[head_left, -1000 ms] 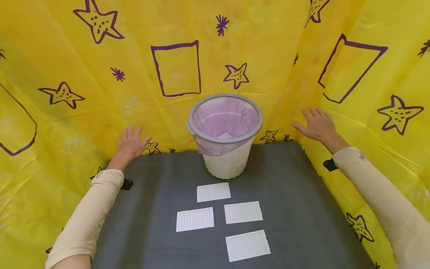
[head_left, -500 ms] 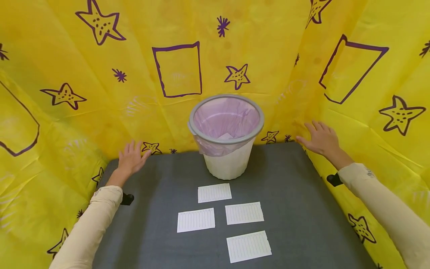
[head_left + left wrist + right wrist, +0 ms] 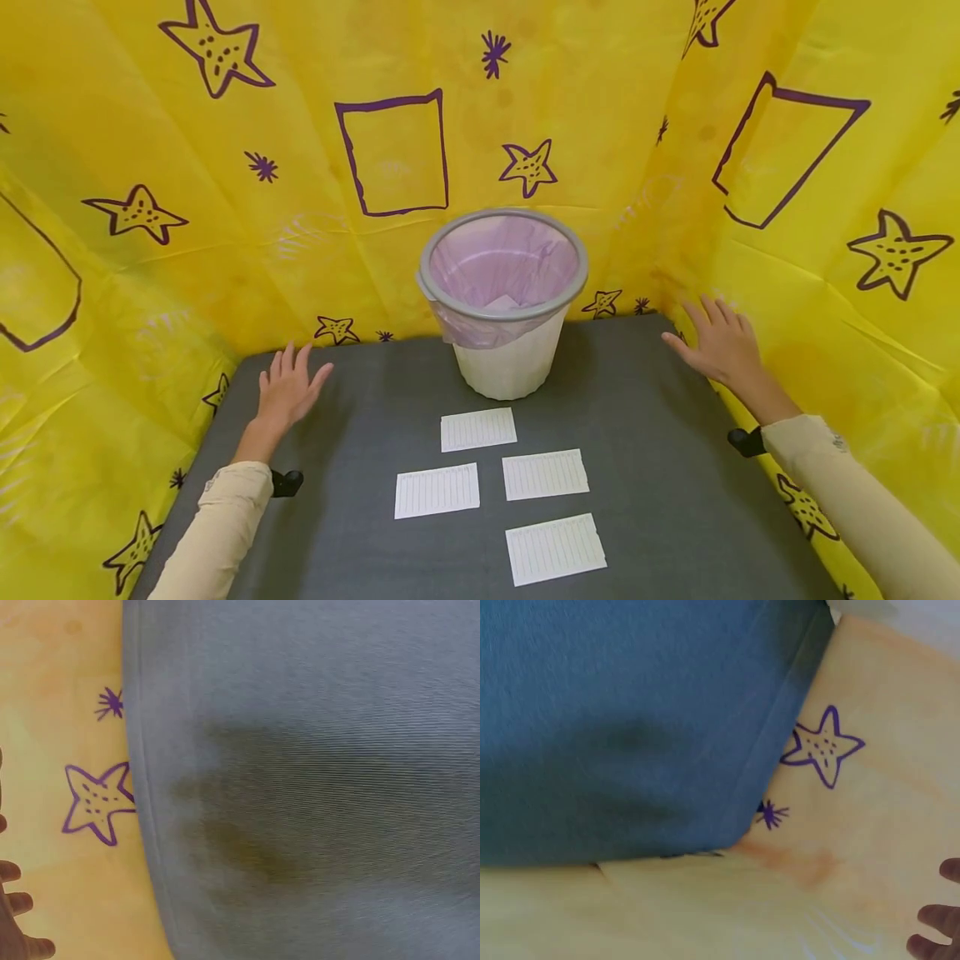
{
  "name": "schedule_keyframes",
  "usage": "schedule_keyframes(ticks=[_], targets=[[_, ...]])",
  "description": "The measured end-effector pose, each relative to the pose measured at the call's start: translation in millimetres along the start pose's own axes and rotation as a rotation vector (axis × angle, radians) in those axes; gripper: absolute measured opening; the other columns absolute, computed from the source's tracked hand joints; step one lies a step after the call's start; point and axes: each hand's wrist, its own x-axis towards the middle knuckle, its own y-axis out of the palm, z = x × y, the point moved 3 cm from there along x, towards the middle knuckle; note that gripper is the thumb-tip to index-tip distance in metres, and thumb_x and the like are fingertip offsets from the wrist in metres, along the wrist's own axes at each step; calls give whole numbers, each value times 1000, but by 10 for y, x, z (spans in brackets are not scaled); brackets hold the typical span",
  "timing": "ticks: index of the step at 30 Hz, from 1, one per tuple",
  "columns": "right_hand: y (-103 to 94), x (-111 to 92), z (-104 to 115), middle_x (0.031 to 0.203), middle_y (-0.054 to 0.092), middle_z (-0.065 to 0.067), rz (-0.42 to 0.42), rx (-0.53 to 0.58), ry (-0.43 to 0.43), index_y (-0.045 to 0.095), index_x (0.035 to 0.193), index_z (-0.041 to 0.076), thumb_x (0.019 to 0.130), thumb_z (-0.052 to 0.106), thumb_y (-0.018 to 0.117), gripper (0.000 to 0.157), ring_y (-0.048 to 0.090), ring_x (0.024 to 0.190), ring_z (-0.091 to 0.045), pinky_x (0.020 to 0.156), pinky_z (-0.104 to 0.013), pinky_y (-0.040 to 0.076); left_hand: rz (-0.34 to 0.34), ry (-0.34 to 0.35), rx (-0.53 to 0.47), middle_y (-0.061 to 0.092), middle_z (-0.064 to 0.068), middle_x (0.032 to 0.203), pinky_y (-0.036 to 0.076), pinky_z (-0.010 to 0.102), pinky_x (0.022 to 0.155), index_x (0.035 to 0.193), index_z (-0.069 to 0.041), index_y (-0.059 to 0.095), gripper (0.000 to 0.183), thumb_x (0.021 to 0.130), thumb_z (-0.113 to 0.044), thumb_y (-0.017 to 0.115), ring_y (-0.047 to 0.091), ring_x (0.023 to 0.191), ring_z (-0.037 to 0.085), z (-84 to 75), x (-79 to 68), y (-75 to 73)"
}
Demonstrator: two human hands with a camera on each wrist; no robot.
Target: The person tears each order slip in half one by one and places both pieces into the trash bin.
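Observation:
My left hand [image 3: 287, 390] hovers over the back left of the grey table, fingers spread and holding nothing. On the other side my right hand [image 3: 722, 343], likewise spread and bare, is above the table's right edge near the yellow curtain. Between them, at the back, stands a white waste bin [image 3: 507, 367] with a grey rim and a pinkish plastic liner [image 3: 480, 329]; some white paper [image 3: 504, 302] shows inside. In front of it lie several ruled white paper cards [image 3: 478, 429], set apart from each other. The wrist views catch only fingertips [image 3: 21, 902] of each hand at the image edge.
Yellow curtains [image 3: 397, 283] with purple stars and outlines close in the back and both sides. The dark grey tabletop [image 3: 360, 550] ends right against them. Small black wrist mounts [image 3: 287, 483] hang under both sleeves.
Both hands have come down and back toward me, the left from the back curtain to over the tabletop. The bin and cards stay where they were.

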Motion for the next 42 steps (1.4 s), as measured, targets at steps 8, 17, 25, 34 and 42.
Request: schedule_keyframes(ticks=[8, 17, 25, 34, 42], targets=[[261, -319, 69, 147, 34, -32, -68, 66, 61, 41, 142, 4, 91, 58, 53, 75, 30, 132, -53, 101, -70, 24, -97, -8, 24, 15, 29, 157, 11, 77, 104, 152, -9, 23, 73, 99, -57, 37, 15, 142, 53, 91, -397, 258], [584, -576, 185, 147, 37, -29, -177, 109, 65, 42, 144, 7, 88, 53, 60, 74, 30, 135, -51, 105, -69, 23, -155, -45, -17, 18, 29, 156, 14, 77, 104, 151, -8, 24, 71, 99, -55, 40, 18, 140, 52, 39, -579, 447], [893, -817, 275, 147, 40, -27, -240, 116, 75, 46, 142, 8, 83, 51, 64, 75, 33, 134, -50, 105, -69, 24, -155, -81, -74, 13, 28, 159, 11, 76, 105, 153, -8, 21, 73, 100, -54, 39, 14, 143, 51, 13, -735, 552], [1020, -1006, 250, 145, 41, -29, -231, 150, 135, 48, 139, 5, 82, 47, 67, 72, 32, 134, -49, 105, -67, 23, -123, -105, -109, 14, 27, 159, 12, 75, 107, 152, -8, 22, 73, 99, -55, 40, 14, 144, 51, -109, -841, 807], [980, -1161, 381, 145, 41, -29, -248, 163, 141, 48, 140, 7, 82, 49, 67, 74, 34, 133, -49, 105, -70, 24, -163, -111, -117, 20, 27, 157, 14, 74, 107, 151, -9, 27, 71, 98, -53, 45, 18, 143, 49, -344, -1031, 882]])
